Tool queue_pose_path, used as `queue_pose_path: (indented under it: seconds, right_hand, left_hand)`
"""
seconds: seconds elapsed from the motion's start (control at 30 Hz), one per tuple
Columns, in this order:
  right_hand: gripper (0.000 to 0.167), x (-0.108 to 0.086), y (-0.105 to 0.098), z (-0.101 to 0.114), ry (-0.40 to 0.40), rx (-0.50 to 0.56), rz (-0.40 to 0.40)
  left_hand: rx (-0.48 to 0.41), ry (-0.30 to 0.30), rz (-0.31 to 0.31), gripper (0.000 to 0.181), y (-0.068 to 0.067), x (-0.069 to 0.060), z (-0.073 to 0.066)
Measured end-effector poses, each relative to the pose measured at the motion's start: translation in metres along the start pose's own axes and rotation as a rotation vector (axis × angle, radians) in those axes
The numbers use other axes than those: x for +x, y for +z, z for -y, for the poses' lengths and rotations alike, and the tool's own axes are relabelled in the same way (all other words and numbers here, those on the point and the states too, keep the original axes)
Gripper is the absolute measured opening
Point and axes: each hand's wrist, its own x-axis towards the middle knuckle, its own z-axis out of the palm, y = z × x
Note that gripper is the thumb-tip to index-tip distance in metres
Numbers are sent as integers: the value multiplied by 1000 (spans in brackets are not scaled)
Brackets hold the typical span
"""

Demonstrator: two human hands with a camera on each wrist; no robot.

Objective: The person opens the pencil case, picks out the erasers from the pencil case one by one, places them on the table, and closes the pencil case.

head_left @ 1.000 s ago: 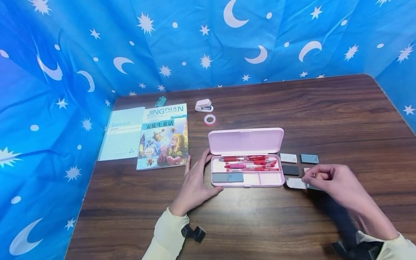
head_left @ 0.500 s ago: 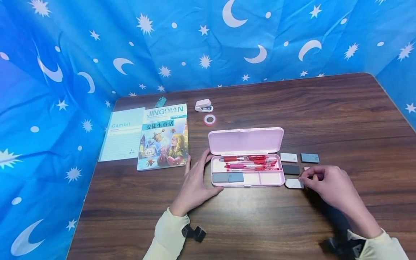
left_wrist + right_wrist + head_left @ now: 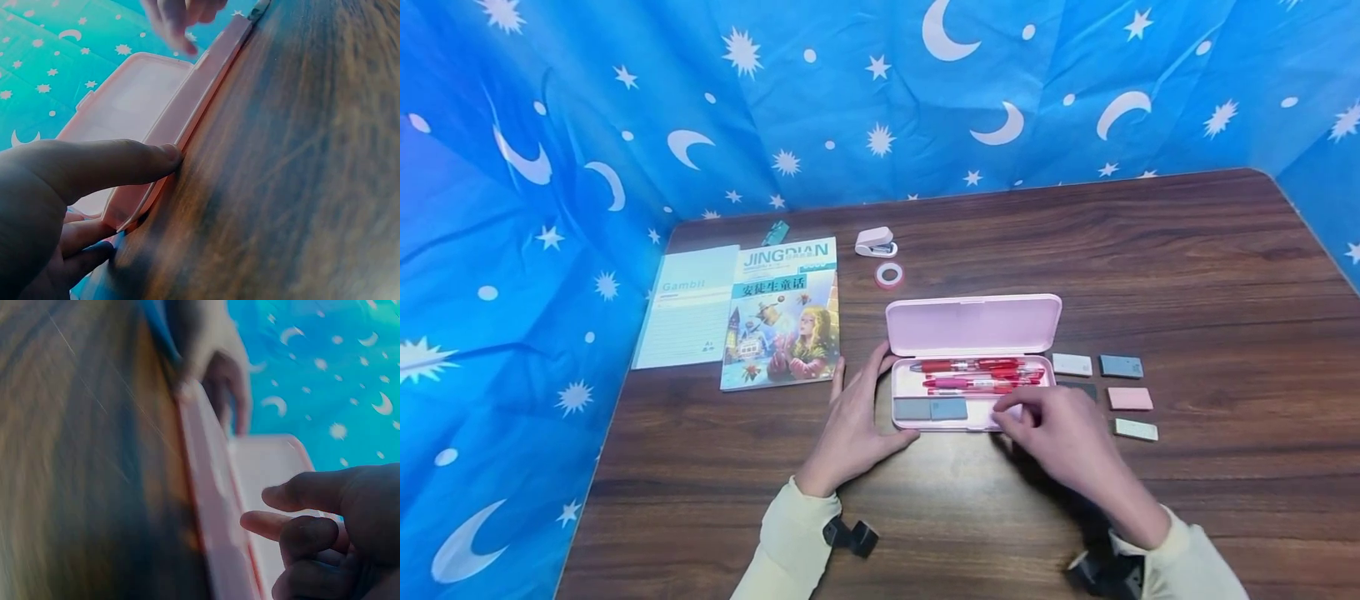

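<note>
In the head view a pink pencil case (image 3: 973, 325) lies with its lid raised. Several red pens (image 3: 977, 377) fill its rear part. A grey eraser (image 3: 912, 409) and a blue eraser (image 3: 949, 408) sit side by side in the front compartment. My left hand (image 3: 853, 429) steadies the case's left end, thumb at the front edge. Above the front right of the case is my right hand (image 3: 1067, 433). In the right wrist view its thumb and index finger stand slightly apart, with nothing visible between them. The right hand hides part of the front compartments.
Right of the case lie a white eraser (image 3: 1071, 364), a blue-grey eraser (image 3: 1122, 367), a partly hidden dark eraser (image 3: 1088, 388), a pink eraser (image 3: 1130, 398) and a pale green eraser (image 3: 1136, 429). Behind are a stapler (image 3: 876, 242), tape roll (image 3: 889, 275) and book (image 3: 782, 317).
My right hand has moved left from the loose erasers to over the case. The white eraser it was pinching is gone from its place on the table. My left hand stays on the case.
</note>
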Motion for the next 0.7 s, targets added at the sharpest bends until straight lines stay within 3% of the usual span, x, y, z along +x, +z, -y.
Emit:
queue_pose_path:
  seconds: [0.13, 0.3, 0.5, 0.7]
  right_hand:
    - [6, 7, 20, 12, -11, -55, 41]
    - [11, 11, 28, 16, -37, -100, 38]
    - [13, 11, 30, 15, -31, -54, -3]
    - [20, 15, 33, 14, -79, -34, -25]
  left_hand:
    - [8, -16, 9, 117, 0, 0, 0]
    - [15, -7, 6, 117, -1, 0, -1]
    - [15, 10, -1, 118, -2, 1, -1]
    - [12, -4, 2, 118, 0, 0, 0]
